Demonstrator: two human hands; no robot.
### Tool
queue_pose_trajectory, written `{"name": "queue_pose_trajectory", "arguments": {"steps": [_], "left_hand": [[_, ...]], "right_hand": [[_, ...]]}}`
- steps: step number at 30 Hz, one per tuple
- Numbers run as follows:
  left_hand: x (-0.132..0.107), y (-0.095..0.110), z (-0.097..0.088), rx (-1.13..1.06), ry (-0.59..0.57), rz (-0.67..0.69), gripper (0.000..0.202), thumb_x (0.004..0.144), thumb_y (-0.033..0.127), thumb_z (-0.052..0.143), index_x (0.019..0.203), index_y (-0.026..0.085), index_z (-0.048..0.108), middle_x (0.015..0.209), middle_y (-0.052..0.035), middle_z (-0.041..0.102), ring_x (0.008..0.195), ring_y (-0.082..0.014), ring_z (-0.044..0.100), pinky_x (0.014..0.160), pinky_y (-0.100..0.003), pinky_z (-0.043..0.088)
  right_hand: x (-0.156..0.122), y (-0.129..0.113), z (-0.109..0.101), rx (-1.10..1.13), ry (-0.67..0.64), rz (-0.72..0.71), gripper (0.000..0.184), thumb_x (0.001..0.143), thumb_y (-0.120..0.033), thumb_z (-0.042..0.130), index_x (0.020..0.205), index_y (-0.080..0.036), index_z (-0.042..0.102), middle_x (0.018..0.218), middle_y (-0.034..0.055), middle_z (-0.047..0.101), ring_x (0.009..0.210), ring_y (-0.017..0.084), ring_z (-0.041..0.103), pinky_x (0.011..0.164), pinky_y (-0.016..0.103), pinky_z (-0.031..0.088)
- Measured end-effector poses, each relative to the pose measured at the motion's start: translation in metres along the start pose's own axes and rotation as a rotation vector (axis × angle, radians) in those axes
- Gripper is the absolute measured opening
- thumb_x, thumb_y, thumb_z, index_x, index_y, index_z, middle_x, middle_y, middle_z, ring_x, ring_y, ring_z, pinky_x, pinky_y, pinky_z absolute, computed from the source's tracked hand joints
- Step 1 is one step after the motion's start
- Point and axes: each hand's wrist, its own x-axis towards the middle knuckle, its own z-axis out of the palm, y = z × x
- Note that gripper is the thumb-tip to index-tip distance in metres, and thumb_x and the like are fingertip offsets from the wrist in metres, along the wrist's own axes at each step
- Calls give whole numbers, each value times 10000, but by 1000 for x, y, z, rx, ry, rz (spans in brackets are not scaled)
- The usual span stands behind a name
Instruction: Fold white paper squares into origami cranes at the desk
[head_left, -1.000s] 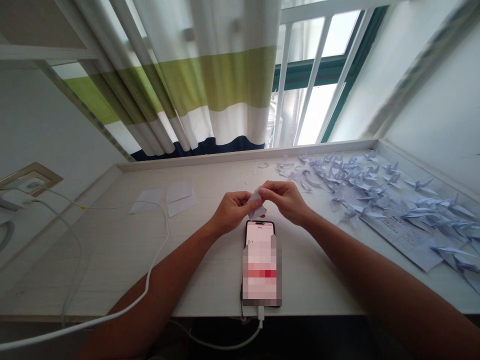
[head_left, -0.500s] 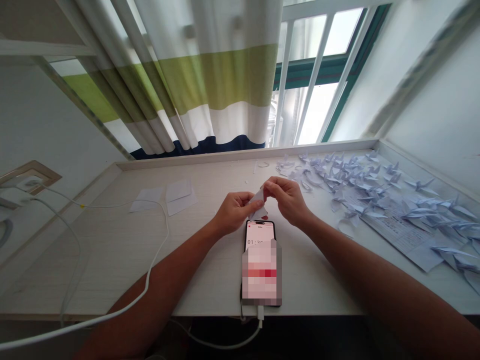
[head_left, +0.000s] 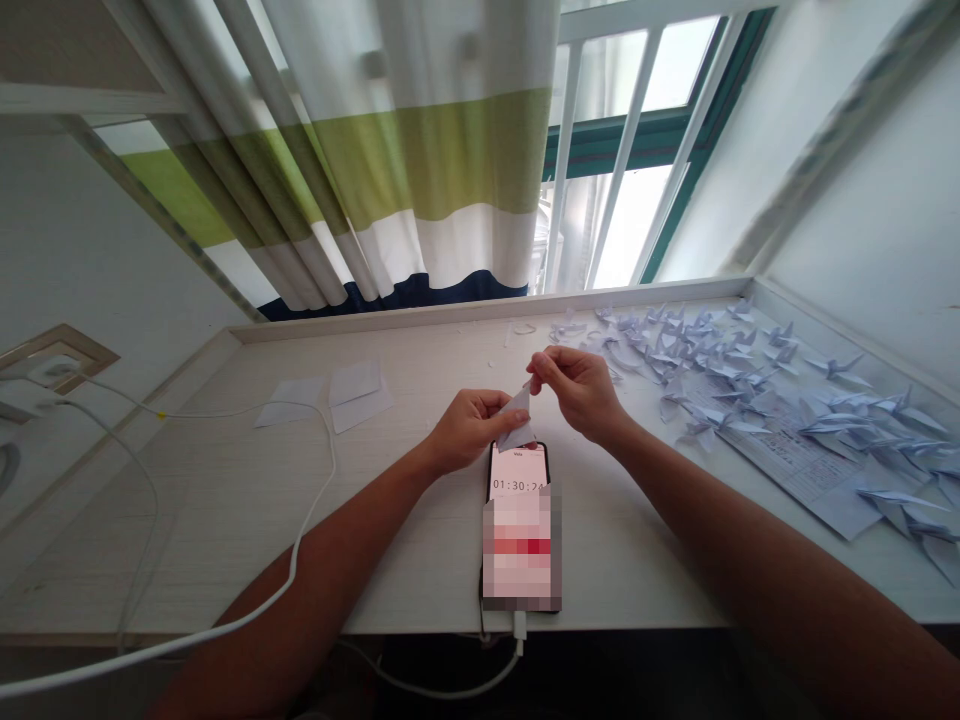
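A small piece of folded white paper is held up just above the top end of a phone. My left hand is closed on its left side, thumb across the front. My right hand pinches at the paper's upper tip, fingertips together and the rest of the fingers curled. The phone lies on the table below, its screen lit with a timer and partly blurred out. Part of the paper is hidden behind the left thumb.
Many folded paper cranes cover the table's right side, some on a printed sheet. Blank paper squares lie at the left. A white cable crosses over my left forearm; another plug enters the phone. A raised rim borders the table's back.
My right hand has shifted slightly up and right, onto the paper's tip. The paper now shows more of its pointed face, and my left hand has lowered slightly.
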Motion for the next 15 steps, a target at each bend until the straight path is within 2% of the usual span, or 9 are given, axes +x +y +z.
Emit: {"name": "queue_pose_trajectory", "arguments": {"steps": [4,8,12,15], "left_hand": [[0,4,0,-26,-3,27,342,805,454,816,823,126,722,763,-98,792,682,-218,758,663,-316,587],[1,4,-2,-37,1,44,360,790,464,830,816,122,721,758,-91,788,682,-215,757,677,-319,591],[1,-1,-2,10,14,24,339,813,445,818,888,125,736,757,-81,787,687,-217,764,644,-296,586],[2,-3,0,33,50,18,353,816,445,819,927,120,732,754,-80,780,689,-226,771,617,-288,590]], "right_hand": [[1,0,-4,41,-134,46,390,869,-569,727,886,-181,755,746,34,702,708,166,664,712,334,568],[-3,-4,0,-10,-204,49,383,873,-551,726,794,-176,733,723,38,705,680,159,634,649,305,535],[-7,-3,8,-101,-75,45,372,872,-468,732,648,-182,649,626,12,656,588,129,567,567,270,454],[-8,3,12,-147,40,72,376,873,-431,719,612,-188,599,567,-5,612,524,114,523,507,259,394]]}}
